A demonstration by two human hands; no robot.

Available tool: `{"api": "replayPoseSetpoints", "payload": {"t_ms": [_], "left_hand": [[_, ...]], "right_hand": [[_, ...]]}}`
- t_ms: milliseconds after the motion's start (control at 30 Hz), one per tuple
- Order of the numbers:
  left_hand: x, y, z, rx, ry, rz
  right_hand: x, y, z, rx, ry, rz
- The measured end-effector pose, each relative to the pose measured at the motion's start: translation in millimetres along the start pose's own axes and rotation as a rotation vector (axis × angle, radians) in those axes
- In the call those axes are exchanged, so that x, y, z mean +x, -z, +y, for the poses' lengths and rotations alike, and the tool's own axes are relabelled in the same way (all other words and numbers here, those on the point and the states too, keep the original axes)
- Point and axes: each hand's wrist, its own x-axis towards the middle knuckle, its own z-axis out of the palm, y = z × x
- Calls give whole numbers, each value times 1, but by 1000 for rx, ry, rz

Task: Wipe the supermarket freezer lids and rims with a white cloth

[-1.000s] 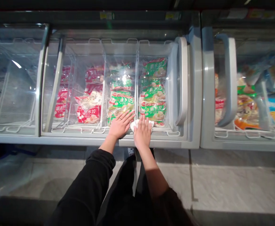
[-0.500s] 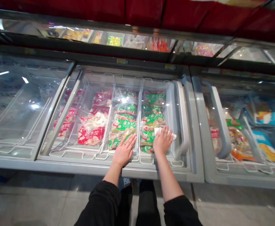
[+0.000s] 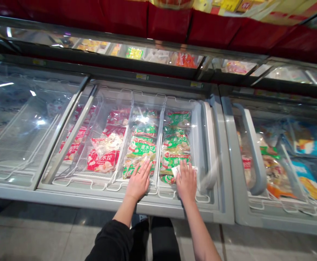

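Free glass [image 3: 144,119] ahead, handle [image 3: 211,141] rightward

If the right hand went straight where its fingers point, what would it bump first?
Probably the dark back rail; the green bags seem to lie under the glass lid, below the right hand, though depth is unclear.

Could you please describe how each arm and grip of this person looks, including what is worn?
The left arm wears a black sleeve, bunched up short of the wrist. The left grip is an ungloved hand, with what looks like a thin ring on one finger. The right arm is bare as far as the picture shows; the right grip, also ungloved, shows no ring.
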Motion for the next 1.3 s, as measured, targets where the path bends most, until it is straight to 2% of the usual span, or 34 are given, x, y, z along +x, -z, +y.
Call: {"api": "replayPoseSetpoints", "payload": {"t_ms": [67, 133, 267, 367, 433, 500, 633, 767, 867, 967, 1067, 1167, 1233, 1300], "left_hand": [[0, 1, 0, 3, 5, 0], [-1, 2, 1, 4, 14, -8], [-1, 7, 4, 9, 34, -64], [-1, 9, 4, 23, 33, -107], [-1, 9, 4, 41, 32, -124], [-1, 10, 5, 63, 37, -139], [-1, 13, 7, 78, 53, -165], [0, 14, 7, 57, 47, -165], [0, 14, 7, 42, 51, -155], [0, 14, 7, 27, 51, -137], [0, 15, 8, 8, 43, -120], [-1, 14, 7, -18, 46, -53], [-2, 12, 5, -40, 84, 54], [-5, 9, 1, -64, 186, 174]], "right_hand": [[16, 3, 17, -8, -104, 44], [43, 3, 16, 1, -191, 77], [100, -3, -30, 31, -316, 117], [117, -12, -75, 83, -179, 50], [110, -16, -94, 132, -35, -11], [92, -18, -100, 179, 99, -54], [47, -14, -76, 218, 279, -105], [22, 0, -29, 139, 244, -114], [35, 6, -5, 71, 141, -85], [76, 1, -7, 54, 15, -10], [132, -12, -37, 97, -35, 48], [167, -25, -89, 171, 54, 26], [167, -30, -125, 219, 166, -25], [149, -29, -151, 249, 289, -89]]}}
